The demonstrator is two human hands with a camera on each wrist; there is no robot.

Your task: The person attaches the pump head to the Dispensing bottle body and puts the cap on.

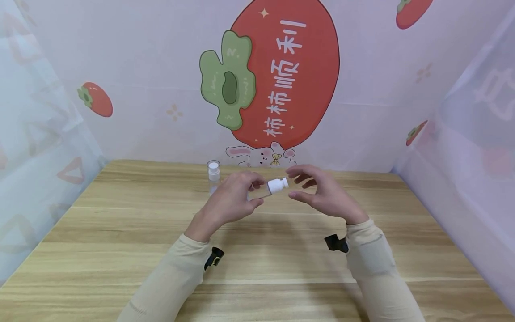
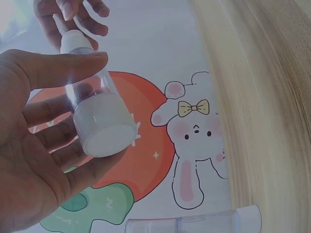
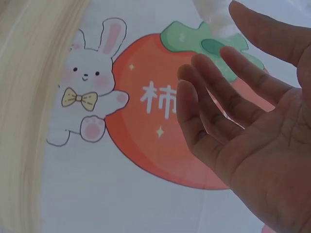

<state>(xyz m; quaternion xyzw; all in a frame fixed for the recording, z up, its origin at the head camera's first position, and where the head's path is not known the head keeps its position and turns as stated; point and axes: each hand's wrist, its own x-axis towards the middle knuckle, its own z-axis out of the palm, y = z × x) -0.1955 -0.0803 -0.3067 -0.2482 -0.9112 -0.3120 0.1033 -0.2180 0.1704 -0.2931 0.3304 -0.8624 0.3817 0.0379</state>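
My left hand (image 1: 235, 197) grips a small clear bottle (image 2: 99, 114) with a white top (image 1: 277, 184), holding it tilted above the table. In the left wrist view its thumb lies across the bottle's neck, and the other fingers are behind the body. The bottle's whitish base faces that camera. Just off the white top, my right hand (image 1: 327, 192) has its fingers spread and loosely bent, holding nothing; the right wrist view shows its palm (image 3: 262, 145). A second clear bottle (image 1: 213, 172) with a white pump under a clear cap stands behind my left hand, which partly covers it.
The wooden table (image 1: 273, 268) reaches back to a white printed backdrop (image 1: 153, 53) with a large red persimmon and a rabbit. Pale sheets (image 1: 474, 147) rise along both sides. Dark wrist cameras (image 1: 214, 257) sit at both sleeves.
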